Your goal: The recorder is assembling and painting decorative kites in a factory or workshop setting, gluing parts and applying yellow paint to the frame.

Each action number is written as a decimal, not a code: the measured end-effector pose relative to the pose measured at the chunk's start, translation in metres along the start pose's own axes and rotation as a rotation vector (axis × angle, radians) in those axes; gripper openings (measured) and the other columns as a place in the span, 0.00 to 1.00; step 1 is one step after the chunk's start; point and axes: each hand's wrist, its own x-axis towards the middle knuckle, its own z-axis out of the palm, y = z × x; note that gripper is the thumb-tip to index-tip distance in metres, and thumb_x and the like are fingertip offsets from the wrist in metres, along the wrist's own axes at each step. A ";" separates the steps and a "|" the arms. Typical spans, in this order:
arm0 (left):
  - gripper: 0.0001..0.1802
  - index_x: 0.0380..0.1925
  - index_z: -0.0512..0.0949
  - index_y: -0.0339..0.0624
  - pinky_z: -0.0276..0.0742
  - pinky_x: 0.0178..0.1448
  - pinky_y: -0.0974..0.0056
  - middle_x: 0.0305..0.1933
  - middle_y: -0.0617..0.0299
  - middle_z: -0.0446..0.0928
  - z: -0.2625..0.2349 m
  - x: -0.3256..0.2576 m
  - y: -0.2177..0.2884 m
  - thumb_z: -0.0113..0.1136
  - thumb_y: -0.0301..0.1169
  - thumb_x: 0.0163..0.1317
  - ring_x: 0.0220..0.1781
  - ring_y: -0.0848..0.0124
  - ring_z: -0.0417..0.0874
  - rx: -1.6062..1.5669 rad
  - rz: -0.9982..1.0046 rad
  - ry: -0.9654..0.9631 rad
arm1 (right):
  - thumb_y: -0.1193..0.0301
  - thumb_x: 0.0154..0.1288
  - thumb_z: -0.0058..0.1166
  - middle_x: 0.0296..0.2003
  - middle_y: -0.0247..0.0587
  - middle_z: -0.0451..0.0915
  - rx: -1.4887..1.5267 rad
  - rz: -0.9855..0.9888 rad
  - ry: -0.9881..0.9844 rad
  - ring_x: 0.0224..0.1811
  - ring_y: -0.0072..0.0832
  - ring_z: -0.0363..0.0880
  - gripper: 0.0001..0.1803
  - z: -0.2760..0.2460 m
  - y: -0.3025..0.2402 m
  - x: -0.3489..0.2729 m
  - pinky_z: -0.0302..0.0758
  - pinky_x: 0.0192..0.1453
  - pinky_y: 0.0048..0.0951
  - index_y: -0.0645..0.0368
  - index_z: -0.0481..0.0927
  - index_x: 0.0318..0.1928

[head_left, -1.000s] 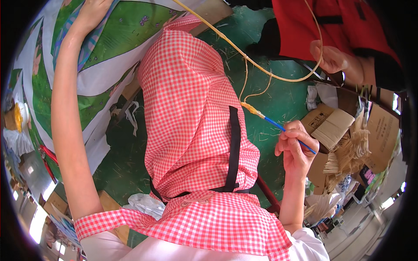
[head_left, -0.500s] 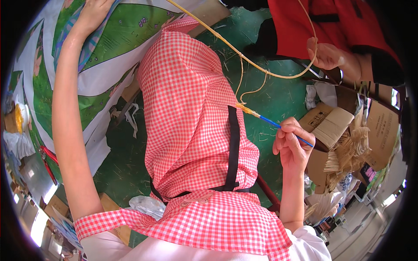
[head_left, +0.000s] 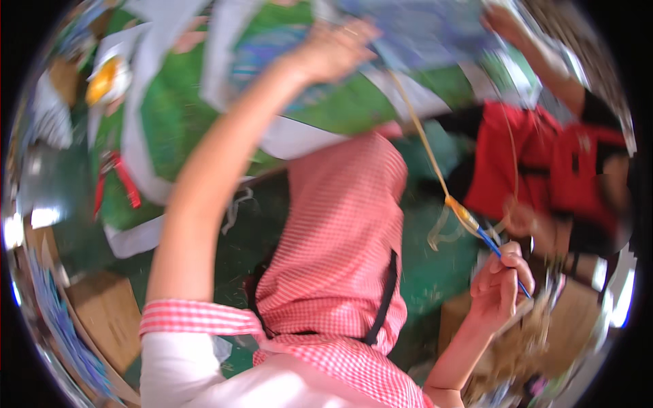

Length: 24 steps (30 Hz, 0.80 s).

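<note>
My right hand (head_left: 502, 275) is closed around the blue handle of a brush (head_left: 500, 250). Its tip is coated in yellow-brown, glue-like stuff and meets the lower end of a thin tan cane strip (head_left: 425, 144). From there the strip slants up toward the blue sheet (head_left: 428, 37). My left hand (head_left: 333, 51) reaches across to that sheet's left edge. Motion smears its fingers, so I cannot make out whether they grip anything. Pale thin strands (head_left: 442, 234) hang beside the brush tip.
A printed green-and-white sheet (head_left: 367, 95) spreads across the far side. Red-handled pliers (head_left: 121, 180) lie on its left part. At right, a co-worker in a red apron (head_left: 500, 160) has one hand (head_left: 503, 24) by the blue sheet. A cardboard box (head_left: 105, 316) stands lower left.
My view has shifted, blurring the picture. My left hand has moved right in view; my right hand and brush are lower and farther right. The blue sheet now shows at the top.
</note>
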 end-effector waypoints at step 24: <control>0.37 0.67 0.58 0.33 0.51 0.73 0.43 0.72 0.46 0.57 -0.004 -0.005 0.006 0.49 0.48 0.66 0.74 0.54 0.56 -0.184 -0.261 0.023 | 0.78 0.50 0.54 0.36 0.50 0.78 -0.929 -1.067 -1.031 0.36 0.35 0.83 0.15 0.432 0.146 0.123 0.79 0.28 0.32 0.70 0.75 0.40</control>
